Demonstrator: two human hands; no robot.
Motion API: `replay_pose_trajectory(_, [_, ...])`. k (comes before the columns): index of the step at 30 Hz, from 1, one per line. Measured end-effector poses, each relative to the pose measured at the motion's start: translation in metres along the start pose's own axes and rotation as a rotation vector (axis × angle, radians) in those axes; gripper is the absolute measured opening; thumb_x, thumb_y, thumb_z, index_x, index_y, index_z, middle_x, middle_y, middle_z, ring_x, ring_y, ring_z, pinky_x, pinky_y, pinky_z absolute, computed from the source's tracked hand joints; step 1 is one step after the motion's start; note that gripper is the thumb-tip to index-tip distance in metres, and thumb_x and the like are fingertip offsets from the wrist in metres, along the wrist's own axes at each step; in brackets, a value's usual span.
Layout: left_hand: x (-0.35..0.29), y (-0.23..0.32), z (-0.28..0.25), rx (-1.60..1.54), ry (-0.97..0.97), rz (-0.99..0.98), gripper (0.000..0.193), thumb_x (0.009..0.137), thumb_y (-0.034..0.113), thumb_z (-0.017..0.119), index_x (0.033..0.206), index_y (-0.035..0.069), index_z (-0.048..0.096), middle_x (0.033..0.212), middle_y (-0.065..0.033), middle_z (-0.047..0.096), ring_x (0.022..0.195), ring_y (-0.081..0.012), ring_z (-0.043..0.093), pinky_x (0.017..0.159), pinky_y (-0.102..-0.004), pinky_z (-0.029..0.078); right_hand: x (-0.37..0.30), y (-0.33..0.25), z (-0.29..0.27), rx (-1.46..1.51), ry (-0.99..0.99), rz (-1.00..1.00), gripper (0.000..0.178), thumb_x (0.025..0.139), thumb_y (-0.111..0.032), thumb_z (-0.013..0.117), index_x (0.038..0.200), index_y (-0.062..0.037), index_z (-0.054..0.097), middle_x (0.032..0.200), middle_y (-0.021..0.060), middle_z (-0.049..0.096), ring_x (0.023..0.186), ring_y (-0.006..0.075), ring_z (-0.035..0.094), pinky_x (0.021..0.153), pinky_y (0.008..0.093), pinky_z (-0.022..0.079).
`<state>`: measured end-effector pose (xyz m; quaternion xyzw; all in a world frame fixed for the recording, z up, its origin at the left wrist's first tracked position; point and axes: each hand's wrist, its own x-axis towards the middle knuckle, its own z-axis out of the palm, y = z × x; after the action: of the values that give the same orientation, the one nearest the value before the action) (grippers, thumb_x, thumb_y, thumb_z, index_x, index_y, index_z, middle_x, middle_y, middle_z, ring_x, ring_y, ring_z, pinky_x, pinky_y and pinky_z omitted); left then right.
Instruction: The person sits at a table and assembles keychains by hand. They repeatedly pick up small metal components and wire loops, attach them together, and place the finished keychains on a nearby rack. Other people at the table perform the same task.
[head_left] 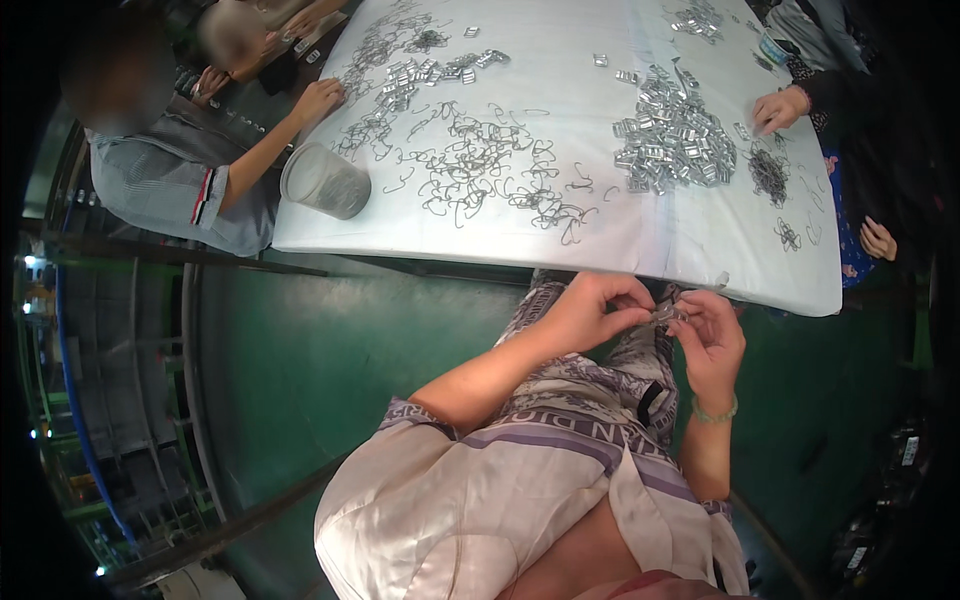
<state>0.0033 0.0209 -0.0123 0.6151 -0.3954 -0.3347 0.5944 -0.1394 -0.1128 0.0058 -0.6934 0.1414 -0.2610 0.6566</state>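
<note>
My left hand (602, 312) and my right hand (712, 338) meet just off the near edge of the table, above my lap. Between them is a small shiny metal buckle (668, 314), pinched by the right thumb and fingers. The left thumb and forefinger are pressed together at the buckle's left end; what they grip there is too small to make out. On the table ahead lie a heap of silver metal buckles (676, 140) and a loose spread of bent wire pieces (480, 165).
The white-covered table (590, 235) carries more buckles (440, 72) and wires (768, 178). A translucent plastic bucket (325, 182) lies tilted at its left edge. Co-workers' hands reach in at the left (320, 98) and right (782, 108). The floor (330, 340) is green.
</note>
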Motion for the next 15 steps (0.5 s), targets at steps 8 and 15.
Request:
replay_pose_trajectory(8, [-0.010, -0.035, -0.092, 0.534, 0.566, -0.055, 0.009, 0.079, 0.006, 0.066, 0.087, 0.003, 0.069, 0.081, -0.0141, 0.068, 0.068, -0.0248, 0.065, 0.065, -0.0325, 0.051, -0.007, 0.003, -0.005, 0.021, 0.012, -0.011, 0.035, 0.078, 0.015, 0.062, 0.111, 0.0054, 0.054, 0.092, 0.0095, 0.061, 0.085, 0.0129, 0.060, 0.075, 0.0248, 0.051])
replay_pose_trajectory(15, [-0.021, -0.057, -0.176, 1.047, 0.755, -0.164, 0.009, 0.077, 0.010, 0.066, 0.082, 0.006, 0.071, 0.081, -0.0118, 0.065, 0.071, -0.0287, 0.064, 0.067, -0.0371, 0.050, -0.008, 0.006, -0.007, 0.021, 0.024, 0.023, 0.036, 0.077, 0.014, 0.064, 0.111, 0.0051, 0.054, 0.092, 0.0090, 0.061, 0.086, 0.0128, 0.060, 0.078, 0.0245, 0.050])
